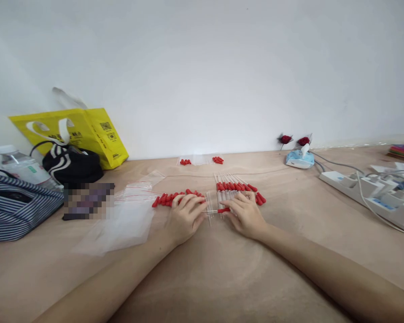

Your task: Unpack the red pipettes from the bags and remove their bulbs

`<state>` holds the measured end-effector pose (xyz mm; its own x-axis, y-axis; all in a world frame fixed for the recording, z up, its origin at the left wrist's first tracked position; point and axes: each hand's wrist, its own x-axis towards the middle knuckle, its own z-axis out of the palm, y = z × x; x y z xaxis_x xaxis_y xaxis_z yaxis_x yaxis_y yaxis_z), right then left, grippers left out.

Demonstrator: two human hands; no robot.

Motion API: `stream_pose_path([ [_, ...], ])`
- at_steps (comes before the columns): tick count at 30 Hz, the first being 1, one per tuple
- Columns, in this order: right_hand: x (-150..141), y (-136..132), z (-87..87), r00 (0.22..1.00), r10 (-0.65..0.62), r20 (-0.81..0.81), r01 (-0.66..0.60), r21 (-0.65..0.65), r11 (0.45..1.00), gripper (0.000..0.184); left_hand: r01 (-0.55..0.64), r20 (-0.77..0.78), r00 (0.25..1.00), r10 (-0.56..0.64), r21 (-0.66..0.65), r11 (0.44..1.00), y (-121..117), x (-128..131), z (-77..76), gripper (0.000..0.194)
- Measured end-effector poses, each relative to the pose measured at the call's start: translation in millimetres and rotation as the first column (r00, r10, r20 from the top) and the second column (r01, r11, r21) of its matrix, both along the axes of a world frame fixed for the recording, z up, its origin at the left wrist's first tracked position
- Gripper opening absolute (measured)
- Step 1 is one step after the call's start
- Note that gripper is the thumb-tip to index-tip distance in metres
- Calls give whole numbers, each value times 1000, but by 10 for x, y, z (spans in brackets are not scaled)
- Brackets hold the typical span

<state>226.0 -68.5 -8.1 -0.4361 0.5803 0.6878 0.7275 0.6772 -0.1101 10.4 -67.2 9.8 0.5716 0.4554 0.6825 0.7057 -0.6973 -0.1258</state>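
My left hand is closed, its fingertips at one end of a thin clear tube that spans the gap between my hands. The fingers of my right hand pinch a red rubber bulb at the tube's other end, so the two look like one dropper. Under and beside my left hand lies a row of red bulbs; loose clear tubes lie by its fingertips. Beyond my right hand, several droppers with red bulbs lie side by side, thin ends pointing away. My right fingers partly cover more clear tubes.
Clear zip bags lie left of my hands. At the wall are bags with red bulbs. A yellow bag, black pouch, bottle and striped bag stand left; a tissue pack and power strips right.
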Motion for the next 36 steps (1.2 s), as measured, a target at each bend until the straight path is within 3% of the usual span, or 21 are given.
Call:
stream_pose_path([
  [2, -44, -21, -24, 999, 36, 27, -37, 42, 998, 23, 31, -39, 999, -31, -5, 1000, -15, 15, -6, 14],
  [8, -97, -24, -20, 998, 53, 18, -54, 63, 997, 17, 50, -87, 995, -46, 43, 998, -36, 72, -31, 12],
  [18, -99, -50, -32, 996, 12, 91, -16, 37, 999, 15, 109, 1, 994, -109, 6, 994, -29, 87, -66, 20],
  [22, -53, -38, -40, 997, 28, 73, -30, 23, 999, 15, 88, 10, 996, -88, -40, 995, -22, 27, -56, 19],
  [29, 86, -26, -24, 995, -38, -97, 43, 48, 998, 16, 1, 81, 997, 14, -181, 983, -56, -40, -38, 20],
  [33, 230, 101, 78, 944, -274, -182, 270, -48, 962, 18, -56, 151, 981, 120, -373, 926, 3, 104, 21, 19],
  [36, 440, 234, 144, 844, -519, -133, 477, -257, 841, 19, -143, 92, 963, 253, -619, 772, 151, 231, 137, 17],
])
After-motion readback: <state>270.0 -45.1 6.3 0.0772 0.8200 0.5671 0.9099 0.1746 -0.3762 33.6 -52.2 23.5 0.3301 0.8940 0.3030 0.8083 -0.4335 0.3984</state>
